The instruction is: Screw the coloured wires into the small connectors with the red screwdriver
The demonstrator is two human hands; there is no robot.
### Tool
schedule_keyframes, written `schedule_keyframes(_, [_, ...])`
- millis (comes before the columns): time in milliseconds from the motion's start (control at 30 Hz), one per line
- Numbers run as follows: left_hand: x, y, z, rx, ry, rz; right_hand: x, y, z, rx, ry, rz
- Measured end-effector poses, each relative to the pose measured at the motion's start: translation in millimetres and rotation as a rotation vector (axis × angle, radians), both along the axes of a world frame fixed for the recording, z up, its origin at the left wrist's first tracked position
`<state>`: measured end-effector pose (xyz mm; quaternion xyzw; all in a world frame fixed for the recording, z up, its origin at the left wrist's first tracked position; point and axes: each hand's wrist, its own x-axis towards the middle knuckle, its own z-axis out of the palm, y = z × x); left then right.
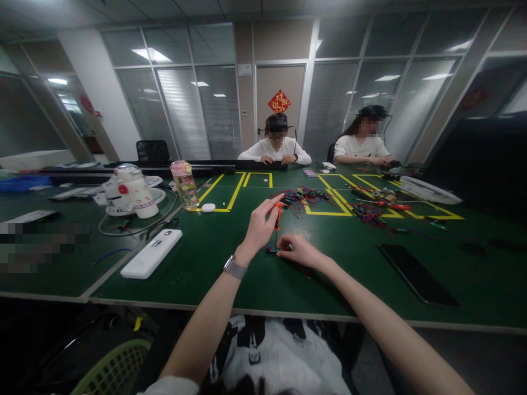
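My left hand point(260, 226), with a watch on its wrist, is closed round the orange handle of a small screwdriver point(279, 215) held upright. The tool's thin shaft points down at a small dark part point(272, 250) lying on the green table point(206, 263). My right hand point(298, 250) rests on the table with its fingertips pinched on that part, right beside the shaft's tip. A red wire trails from under the right hand toward me. The part is too small to make out in detail.
A pile of red and black wires point(307, 196) lies beyond my hands; another wire pile with a red-handled tool point(393, 206) lies right. A dark phone point(415, 272) lies right, a white power bank point(151, 253) left, with a pink bottle point(185, 184) and white jug point(134, 192). Two people sit opposite.
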<state>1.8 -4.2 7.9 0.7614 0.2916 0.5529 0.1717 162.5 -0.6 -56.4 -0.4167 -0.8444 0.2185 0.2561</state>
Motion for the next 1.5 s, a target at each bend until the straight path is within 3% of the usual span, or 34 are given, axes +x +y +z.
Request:
schedule_keyframes(333, [1.7,-2.1,1.9,0.032,0.011,0.061,-1.1,-1.6,2.5,-0.016,-0.007,-0.016])
schedule_keyframes(533, [1.1,-1.4,2.0,0.031,-0.022,0.005,-1.3,-2.6,4.0,-0.019,-0.009,-0.011])
schedule_keyframes(800, [1.4,1.4,-1.9,0.094,-0.006,0.129,-1.8,-3.5,4.9,-0.024,-0.018,-0.019])
schedule_keyframes(1100, [0.4,-0.2,-0.8,-0.024,-0.038,0.000,-0.6,-3.0,4.6,-0.004,-0.012,-0.006])
schedule_keyframes(1367, [2.0,-2.5,1.5,0.084,0.001,0.063,-0.5,-2.4,3.7,-0.006,-0.018,-0.008])
schedule_keyframes(1500, [2.0,-3.9,2.6,0.062,0.030,0.061,-0.9,-2.2,3.5,-0.008,-0.015,-0.010])
